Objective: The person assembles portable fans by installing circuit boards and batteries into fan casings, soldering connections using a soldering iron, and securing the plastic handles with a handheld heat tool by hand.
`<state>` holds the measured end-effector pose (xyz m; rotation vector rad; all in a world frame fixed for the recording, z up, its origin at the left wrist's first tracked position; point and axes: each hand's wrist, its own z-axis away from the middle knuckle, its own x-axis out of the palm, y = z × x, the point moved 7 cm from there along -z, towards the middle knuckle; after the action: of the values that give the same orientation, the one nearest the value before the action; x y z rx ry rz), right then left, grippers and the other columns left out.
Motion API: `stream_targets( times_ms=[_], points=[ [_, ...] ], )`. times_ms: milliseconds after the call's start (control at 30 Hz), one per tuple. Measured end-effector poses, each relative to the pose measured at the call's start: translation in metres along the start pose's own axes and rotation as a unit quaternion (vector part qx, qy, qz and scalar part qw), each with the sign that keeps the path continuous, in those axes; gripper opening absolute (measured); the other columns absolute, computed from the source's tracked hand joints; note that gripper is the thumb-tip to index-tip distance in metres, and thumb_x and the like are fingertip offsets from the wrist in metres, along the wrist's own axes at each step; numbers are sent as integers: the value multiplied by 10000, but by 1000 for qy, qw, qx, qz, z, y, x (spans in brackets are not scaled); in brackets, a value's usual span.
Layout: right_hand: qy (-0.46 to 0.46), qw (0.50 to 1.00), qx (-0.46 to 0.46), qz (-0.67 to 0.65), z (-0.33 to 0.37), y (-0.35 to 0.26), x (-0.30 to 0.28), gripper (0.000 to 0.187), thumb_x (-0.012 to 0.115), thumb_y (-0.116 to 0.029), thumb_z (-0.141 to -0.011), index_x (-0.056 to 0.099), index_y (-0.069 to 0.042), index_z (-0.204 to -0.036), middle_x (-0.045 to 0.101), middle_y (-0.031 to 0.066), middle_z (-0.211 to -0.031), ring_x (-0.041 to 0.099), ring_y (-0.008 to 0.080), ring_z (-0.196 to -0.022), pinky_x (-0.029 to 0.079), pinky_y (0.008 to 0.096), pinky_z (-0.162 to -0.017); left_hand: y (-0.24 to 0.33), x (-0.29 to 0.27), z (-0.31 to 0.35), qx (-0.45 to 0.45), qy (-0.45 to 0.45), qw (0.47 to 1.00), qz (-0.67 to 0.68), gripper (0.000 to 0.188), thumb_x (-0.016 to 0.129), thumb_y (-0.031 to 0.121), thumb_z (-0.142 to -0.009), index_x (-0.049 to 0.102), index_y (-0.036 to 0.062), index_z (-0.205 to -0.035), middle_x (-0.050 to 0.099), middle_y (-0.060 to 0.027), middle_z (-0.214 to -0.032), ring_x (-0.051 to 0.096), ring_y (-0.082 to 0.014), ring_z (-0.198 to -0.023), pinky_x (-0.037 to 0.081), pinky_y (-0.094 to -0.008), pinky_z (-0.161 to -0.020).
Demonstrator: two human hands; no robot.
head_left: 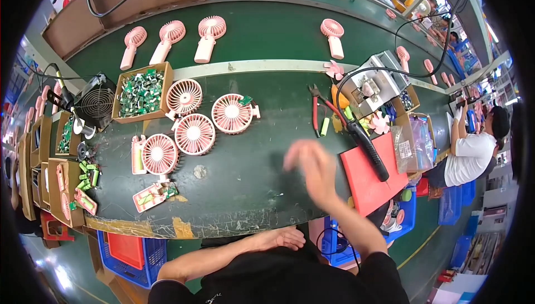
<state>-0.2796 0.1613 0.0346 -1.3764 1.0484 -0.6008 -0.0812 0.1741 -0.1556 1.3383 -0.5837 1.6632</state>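
Note:
My left hand lies at the table's front edge with its fingers stretched out and nothing in it. Over the middle right of the dark green table is my right hand, smeared by motion, so its grip does not show. Left of it are several pink fan heads, among them one fan head in the centre and another with a green circuit board on its side. An opened pink handle with a green battery and board sits nearer me.
A cardboard box of circuit boards stands at the back left beside a black fan unit. On the right are red-handled pliers, an electric screwdriver and a red pad. Finished-looking pink fans lie on the belt behind.

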Motion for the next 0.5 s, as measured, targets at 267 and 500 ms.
stream_targets(
  times_ms=[267, 500],
  points=[
    [207, 974, -53, -71, -108, 66, -3, 298, 515, -209, -995, 593, 66, -1078, 657, 134, -924, 651, 170, -843, 518, 293, -768, 8, -9, 7, 108, -58, 990, -65, 545, 454, 363, -1003, 439, -61, -1345, 574, -186, -1286, 565, -270, -1179, 439, -396, -1031],
    [57, 989, 36, -133, -111, 67, 36, 369, 459, -256, -1026, 601, 67, -921, 617, 118, -769, 615, 149, -607, 509, 260, -510, 5, -9, 2, 115, -117, 979, -119, 659, 439, 396, -998, 317, -88, -1428, 491, -153, -1391, 493, -247, -1253, 379, -384, -1082]
  ],
)
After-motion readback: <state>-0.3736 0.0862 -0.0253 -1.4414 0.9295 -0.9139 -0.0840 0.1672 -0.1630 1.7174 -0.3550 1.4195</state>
